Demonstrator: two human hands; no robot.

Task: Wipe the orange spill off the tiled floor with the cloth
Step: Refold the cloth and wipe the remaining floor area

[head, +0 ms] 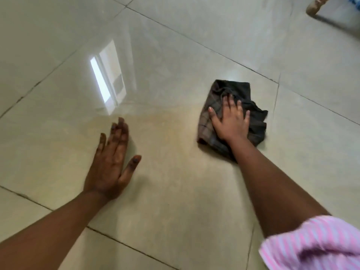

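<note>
Glossy floor: I see pale beige tiles (pixel 175 45) with dark grout lines and a bright window reflection at the left
Orange spill: a faint orange smear (pixel 163 116) on the tile between my two hands, thin and hard to trace at its edges
Cloth: dark, crumpled cloth (pixel 231 88) lying on the floor just right of the smear
Right hand (pixel 230 121): flat on the cloth, fingers spread, pressing down on it rather than clenching it
Left hand (pixel 113 162): released, palm down on the bare tile, fingers together, thumb out, well apart from the cloth
Sleeve: pink-and-white striped sleeve (pixel 315 244) at my right arm
Far corner: a tan object (pixel 315 5), blurred, I cannot tell what it is
</note>
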